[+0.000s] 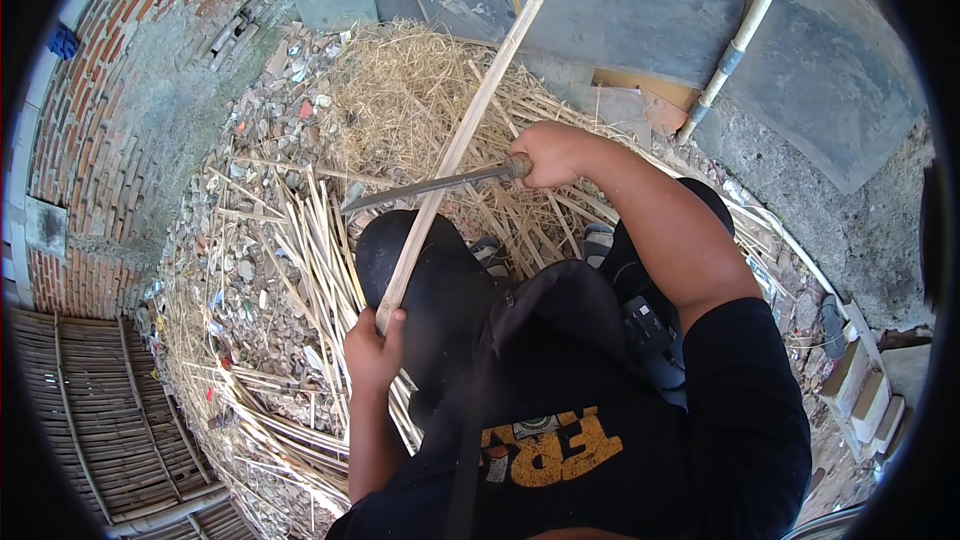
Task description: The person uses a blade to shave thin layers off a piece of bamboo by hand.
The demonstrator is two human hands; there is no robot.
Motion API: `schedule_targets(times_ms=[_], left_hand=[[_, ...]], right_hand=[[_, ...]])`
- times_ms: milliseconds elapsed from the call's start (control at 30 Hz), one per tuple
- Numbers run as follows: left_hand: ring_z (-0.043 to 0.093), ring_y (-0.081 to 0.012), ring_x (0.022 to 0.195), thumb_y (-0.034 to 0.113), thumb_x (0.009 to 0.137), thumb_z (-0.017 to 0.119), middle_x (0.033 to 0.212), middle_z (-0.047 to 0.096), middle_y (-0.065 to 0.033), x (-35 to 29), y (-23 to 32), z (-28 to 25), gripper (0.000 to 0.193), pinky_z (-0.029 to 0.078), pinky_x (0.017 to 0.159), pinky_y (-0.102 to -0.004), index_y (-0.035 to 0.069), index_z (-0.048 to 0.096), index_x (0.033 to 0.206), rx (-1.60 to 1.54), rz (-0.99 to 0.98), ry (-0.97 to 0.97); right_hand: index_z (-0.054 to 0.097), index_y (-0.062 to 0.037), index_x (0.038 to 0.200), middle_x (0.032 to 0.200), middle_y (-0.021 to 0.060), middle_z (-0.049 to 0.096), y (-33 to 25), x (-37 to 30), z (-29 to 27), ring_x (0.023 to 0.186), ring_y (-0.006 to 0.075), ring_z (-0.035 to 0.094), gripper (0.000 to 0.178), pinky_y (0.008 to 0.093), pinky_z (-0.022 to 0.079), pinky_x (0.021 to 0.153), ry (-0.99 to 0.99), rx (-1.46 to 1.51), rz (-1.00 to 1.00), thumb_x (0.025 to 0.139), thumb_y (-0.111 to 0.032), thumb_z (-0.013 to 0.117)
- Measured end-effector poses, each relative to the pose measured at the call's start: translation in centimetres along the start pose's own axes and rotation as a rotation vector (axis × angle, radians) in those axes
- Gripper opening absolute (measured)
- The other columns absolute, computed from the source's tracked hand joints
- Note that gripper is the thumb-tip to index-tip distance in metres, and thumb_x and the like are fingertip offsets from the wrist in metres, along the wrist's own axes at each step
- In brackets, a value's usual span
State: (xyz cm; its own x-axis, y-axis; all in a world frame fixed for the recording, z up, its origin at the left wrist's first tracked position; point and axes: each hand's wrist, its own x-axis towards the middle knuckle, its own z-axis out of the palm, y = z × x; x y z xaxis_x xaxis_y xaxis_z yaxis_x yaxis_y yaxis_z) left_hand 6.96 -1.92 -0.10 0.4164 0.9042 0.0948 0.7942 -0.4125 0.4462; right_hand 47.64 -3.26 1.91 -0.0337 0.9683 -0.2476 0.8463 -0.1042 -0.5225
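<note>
Head view: shaving, I'd say.
Left hand (374, 348) grips the strip (484, 102); right hand (551, 154), the knife (474, 178) crossing beyond; next stroke wants steadiness.

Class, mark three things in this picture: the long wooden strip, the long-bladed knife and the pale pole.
Long wooden strip (463, 137): head view, middle of its flat face.
Long-bladed knife (475, 177): head view, on the blade.
Pale pole (748, 27): head view, on its shaft.
</note>
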Motion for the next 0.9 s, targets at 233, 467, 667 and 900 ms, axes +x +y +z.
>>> schedule_targets(times_ms=[233, 467, 667, 900], left_hand=[[0.058, -0.0399, 0.052, 0.051, 0.092, 0.067, 0.055, 0.054, -0.0187, 0.0, 0.3, -0.3, 0.056, 0.043, 0.051, -0.0458, 0.000, 0.053, 0.074, 0.016, -0.013, 0.003], [0.059, -0.0419, 0.055, 0.053, 0.093, 0.065, 0.056, 0.055, -0.0194, 0.4, 0.1, -0.4, 0.057, 0.044, 0.053, -0.0483, 0.000, 0.055, 0.076, 0.075, 0.007, -0.042], [0.060, -0.0431, 0.056, 0.053, 0.093, 0.064, 0.057, 0.055, -0.0198, 0.1, 0.4, -0.7, 0.056, 0.045, 0.054, -0.0485, 0.000, 0.056, 0.077, 0.086, -0.026, -0.037], [0.059, -0.0441, 0.056, 0.053, 0.093, 0.064, 0.057, 0.056, -0.0206, 0.1, 0.4, -0.3, 0.056, 0.045, 0.054, -0.0493, 0.000, 0.055, 0.076, 0.080, -0.010, 0.000]], right_hand=[[0.073, -0.0091, 0.099, 0.090, 0.0167, 0.072, 0.0, 0.2, 0.3, 0.090, 0.0356, 0.068, 0.025, 0.0462, 0.053, 0.079, -0.004, 0.020, -0.001, 0.079, -0.025, 0.074], [0.073, -0.0104, 0.100, 0.087, 0.0184, 0.071, -0.1, -0.7, 0.4, 0.088, 0.0383, 0.068, 0.027, 0.0479, 0.053, 0.079, 0.071, 0.007, -0.036, 0.077, -0.024, 0.074], [0.073, -0.0100, 0.098, 0.086, 0.0177, 0.071, 0.2, -0.3, -0.6, 0.086, 0.0370, 0.068, 0.027, 0.0466, 0.053, 0.078, 0.082, -0.051, -0.009, 0.077, -0.026, 0.075], [0.071, -0.0079, 0.105, 0.096, 0.0188, 0.072, 3.3, -0.5, -2.1, 0.090, 0.0359, 0.068, 0.032, 0.0449, 0.053, 0.080, 0.181, 0.119, 0.181, 0.081, -0.028, 0.073]])
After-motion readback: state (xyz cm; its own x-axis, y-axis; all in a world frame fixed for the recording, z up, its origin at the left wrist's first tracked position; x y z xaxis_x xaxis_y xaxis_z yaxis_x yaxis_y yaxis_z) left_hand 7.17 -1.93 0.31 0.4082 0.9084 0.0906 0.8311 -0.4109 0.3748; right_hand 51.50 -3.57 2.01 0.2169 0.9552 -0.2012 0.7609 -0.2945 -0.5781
